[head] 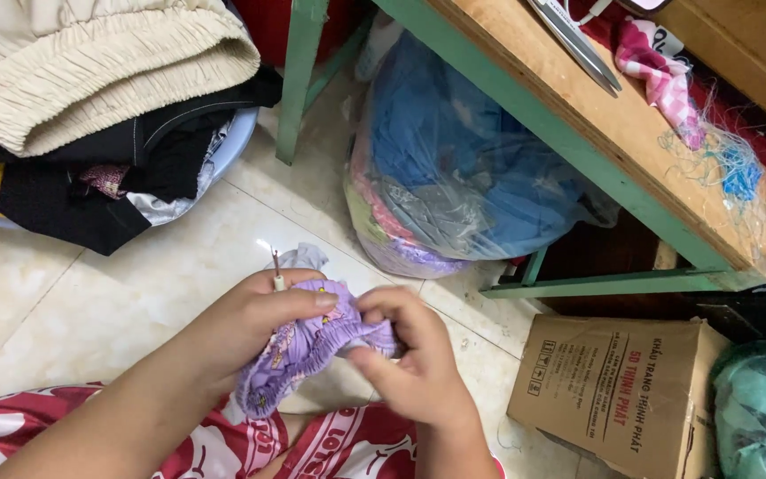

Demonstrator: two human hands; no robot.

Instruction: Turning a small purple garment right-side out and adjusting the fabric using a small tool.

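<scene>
Left hand (254,324) clamped on bunched lilac garment (312,341), thumb pressed across top of gathered elastic edge; also pinching a thin seam ripper (277,270), white handle w/ dark tip poking up above knuckles. Right hand (410,364) gripping same garment from other side, fingers curled over ruffled waistband, thumb underneath. Garment held btwn both hands, just above lap in red-and-white patterned cloth (223,448), over pale tiled floor (90,293). Small white scrap (305,257) on floor just behind hands. Farther out: clear plastic bag (454,168) stuffed w/ blue and pink fabric, under green-framed wooden bench (613,133); scissors (578,40) and pink checked cloth (662,75) on bench top. Cardboard box (622,390) at right, near right forearm. Pile of cream and black clothes (99,98) top left.
</scene>
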